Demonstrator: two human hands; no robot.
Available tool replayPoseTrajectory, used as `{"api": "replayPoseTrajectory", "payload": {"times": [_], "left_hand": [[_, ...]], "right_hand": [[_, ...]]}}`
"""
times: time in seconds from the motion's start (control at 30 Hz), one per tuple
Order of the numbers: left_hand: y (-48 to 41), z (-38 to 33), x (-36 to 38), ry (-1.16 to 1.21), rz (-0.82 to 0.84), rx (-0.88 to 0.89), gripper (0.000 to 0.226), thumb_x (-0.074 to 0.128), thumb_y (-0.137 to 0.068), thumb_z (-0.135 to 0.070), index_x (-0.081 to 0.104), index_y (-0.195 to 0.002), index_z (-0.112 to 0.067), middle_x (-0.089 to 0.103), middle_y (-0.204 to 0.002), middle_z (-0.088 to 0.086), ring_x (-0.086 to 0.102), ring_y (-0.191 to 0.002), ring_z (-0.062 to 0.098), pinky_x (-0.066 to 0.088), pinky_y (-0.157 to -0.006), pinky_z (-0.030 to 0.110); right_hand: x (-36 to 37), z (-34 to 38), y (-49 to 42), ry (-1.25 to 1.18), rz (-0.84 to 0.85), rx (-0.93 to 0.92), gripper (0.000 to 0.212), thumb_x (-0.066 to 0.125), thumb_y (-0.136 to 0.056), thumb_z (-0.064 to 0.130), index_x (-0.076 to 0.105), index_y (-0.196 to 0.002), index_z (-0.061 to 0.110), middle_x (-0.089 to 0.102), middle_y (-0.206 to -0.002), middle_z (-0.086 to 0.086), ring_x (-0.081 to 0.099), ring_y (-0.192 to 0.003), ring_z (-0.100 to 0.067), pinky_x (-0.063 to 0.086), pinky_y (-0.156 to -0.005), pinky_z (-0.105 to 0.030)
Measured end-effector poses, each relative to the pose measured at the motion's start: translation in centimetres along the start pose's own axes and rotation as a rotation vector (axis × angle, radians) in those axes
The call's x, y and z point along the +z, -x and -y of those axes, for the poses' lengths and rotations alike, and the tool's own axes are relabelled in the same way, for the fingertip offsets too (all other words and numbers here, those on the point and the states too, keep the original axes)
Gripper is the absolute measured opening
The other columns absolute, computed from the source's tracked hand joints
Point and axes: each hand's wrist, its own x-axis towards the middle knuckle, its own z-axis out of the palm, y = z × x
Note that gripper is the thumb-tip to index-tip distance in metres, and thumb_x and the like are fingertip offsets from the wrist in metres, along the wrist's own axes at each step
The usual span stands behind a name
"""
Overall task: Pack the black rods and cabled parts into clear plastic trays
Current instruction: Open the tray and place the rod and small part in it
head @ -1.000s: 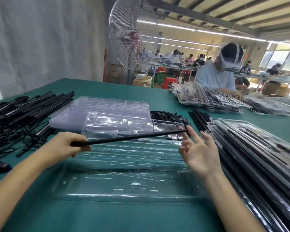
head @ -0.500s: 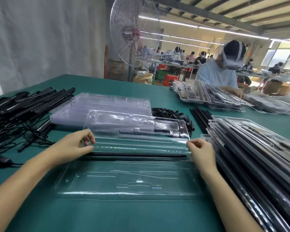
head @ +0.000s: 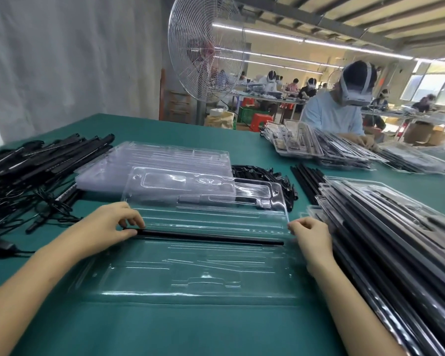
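Note:
A long black rod (head: 211,237) lies across the middle groove of a clear plastic tray (head: 190,278) in front of me. My left hand (head: 108,224) pinches the rod's left end between thumb and fingers. My right hand (head: 308,235) sits with curled fingers at the tray's right edge, just past the rod's right end; whether it grips anything is unclear. The tray's far half (head: 203,186) leans on a stack of empty clear trays (head: 152,158). Black rods with cables (head: 36,170) are heaped at the left.
Loose black rods (head: 306,181) and small black parts (head: 265,176) lie behind the tray. A tall slanted stack of filled trays (head: 396,227) crowds the right side. Another person (head: 332,114) works at the far right. A standing fan (head: 206,55) is behind the green table (head: 190,330).
The rod came down from mid-air into the tray's groove. My right hand went from spread fingers to curled fingers at the rod's right end, and now sits just off that end.

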Motion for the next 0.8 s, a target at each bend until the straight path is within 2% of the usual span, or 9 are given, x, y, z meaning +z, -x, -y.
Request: {"api": "replayPoseTrajectory", "payload": {"times": [0.07,0.2,0.3,0.4,0.47,0.53,0.67,0.73,0.8], "left_hand": [[0.2,0.7,-0.4,0.034,-0.045,-0.023,0.029,0.077,-0.077,-0.015,0.064,-0.080,-0.041,0.063,-0.086,-0.015,0.058,-0.081,0.002,0.044,-0.070,0.021],[0.8,1.8,-0.7,0.179,-0.058,-0.082,0.030,0.084,-0.068,-0.021,0.067,-0.084,-0.039,0.067,-0.087,-0.024,0.060,-0.088,0.000,0.045,-0.073,0.019],[0.8,2.3,-0.6,0.213,-0.026,-0.094,0.038,0.084,-0.068,-0.019,0.066,-0.092,-0.041,0.064,-0.096,-0.028,0.056,-0.097,-0.008,0.041,-0.081,0.016],[0.7,2.7,-0.5,0.208,-0.038,-0.077,0.043,0.083,-0.070,-0.015,0.065,-0.097,-0.042,0.062,-0.103,-0.028,0.052,-0.102,-0.014,0.035,-0.084,0.009],[0.7,3.0,-0.2,0.195,-0.068,-0.061,0.043,0.083,-0.070,-0.016,0.064,-0.097,-0.043,0.062,-0.103,-0.027,0.051,-0.102,-0.015,0.034,-0.083,0.007],[0.5,3.1,0.1,0.188,-0.085,-0.047,0.043,0.083,-0.070,-0.017,0.062,-0.097,-0.044,0.061,-0.103,-0.026,0.051,-0.103,-0.012,0.034,-0.085,0.009],[0.2,3.2,0.3,0.161,-0.103,-0.040,0.041,0.082,-0.071,-0.020,0.059,-0.096,-0.044,0.060,-0.102,-0.025,0.051,-0.102,-0.003,0.038,-0.086,0.017],[0.1,2.8,0.6,0.104,-0.097,-0.064,0.038,0.080,-0.073,-0.024,0.055,-0.094,-0.044,0.057,-0.101,-0.023,0.050,-0.100,0.003,0.039,-0.089,0.028],[0.0,2.4,0.9,0.063,-0.095,-0.094,0.036,0.078,-0.073,-0.027,0.053,-0.092,-0.044,0.053,-0.100,-0.023,0.050,-0.096,0.006,0.038,-0.091,0.033]], "right_hand": [[0.4,0.4,-0.1,0.019,0.022,-0.009,0.014,0.056,-0.082,0.007,0.066,-0.072,0.008,0.065,-0.072,-0.002,0.059,-0.074,-0.020,0.047,-0.067,-0.029],[1.1,2.1,-1.6,0.160,-0.003,-0.086,0.016,0.051,-0.086,0.004,0.065,-0.091,0.008,0.062,-0.085,-0.003,0.054,-0.076,-0.015,0.036,-0.061,-0.025],[1.5,3.1,-3.9,0.244,-0.016,-0.067,0.027,0.046,-0.086,-0.004,0.062,-0.106,0.004,0.062,-0.103,-0.010,0.051,-0.088,-0.018,0.035,-0.072,-0.023],[2.6,3.5,-6.2,0.366,0.005,-0.061,0.033,0.044,-0.087,-0.010,0.060,-0.114,0.000,0.061,-0.117,-0.015,0.054,-0.102,-0.025,0.037,-0.076,-0.024],[3.5,3.5,-7.6,0.443,0.046,-0.057,0.031,0.044,-0.090,-0.008,0.060,-0.116,-0.002,0.060,-0.119,-0.018,0.054,-0.109,-0.030,0.044,-0.084,-0.031],[4.1,3.3,-9.0,0.506,0.071,-0.034,0.027,0.046,-0.090,-0.005,0.060,-0.113,-0.003,0.061,-0.116,-0.021,0.055,-0.107,-0.033,0.046,-0.087,-0.037],[4.9,3.2,-10.3,0.627,0.088,-0.017,0.010,0.052,-0.090,-0.003,0.061,-0.091,-0.006,0.063,-0.100,-0.024,0.056,-0.080,-0.028,0.046,-0.065,-0.034],[5.0,3.4,-10.6,0.625,0.076,-0.026,0.015,0.048,-0.088,-0.005,0.061,-0.095,-0.007,0.062,-0.100,-0.026,0.055,-0.078,-0.030,0.044,-0.065,-0.033],[4.7,3.8,-10.8,0.546,0.039,-0.022,0.020,0.049,-0.086,-0.003,0.056,-0.104,-0.006,0.058,-0.106,-0.027,0.056,-0.086,-0.034,0.045,-0.069,-0.036]]}}
